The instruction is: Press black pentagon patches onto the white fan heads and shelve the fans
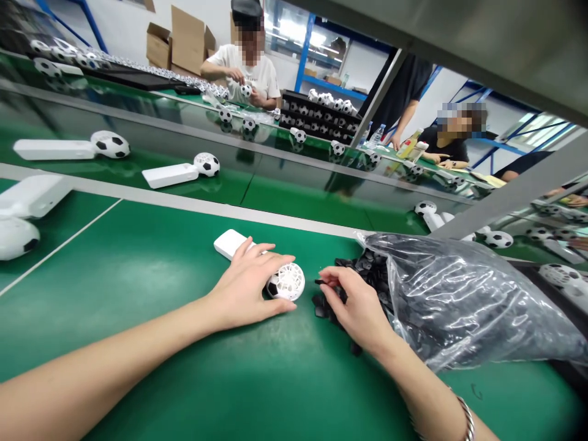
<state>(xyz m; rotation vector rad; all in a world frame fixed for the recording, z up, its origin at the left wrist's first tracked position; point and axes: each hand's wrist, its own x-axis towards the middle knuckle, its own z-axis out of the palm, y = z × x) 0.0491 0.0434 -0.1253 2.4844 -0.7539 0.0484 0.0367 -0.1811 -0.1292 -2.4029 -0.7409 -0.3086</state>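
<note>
A white handheld fan (285, 283) with a round, football-patterned head lies on the green bench. Its openwork grille faces up, and black patches show at one side. My left hand (250, 278) spans it, with thumb and fingers around the head; part of the white handle sticks out beyond the fingers. To the right, my right hand (353, 300) pinches a small black piece (319, 282) between thumb and fingertips, a short gap away from the fan head. Loose black pieces (374, 269) lie in a heap beside and behind that hand, at the mouth of a clear plastic bag (459, 300).
Past the bench's pale edge strip (206, 207), a green conveyor belt (285, 196) carries more football fans (110, 144). Another fan (37, 196) lies at the left. A slanted metal post (509, 187) stands at the right. Across the belt, a person (250, 73) handles a ball-shaped part.
</note>
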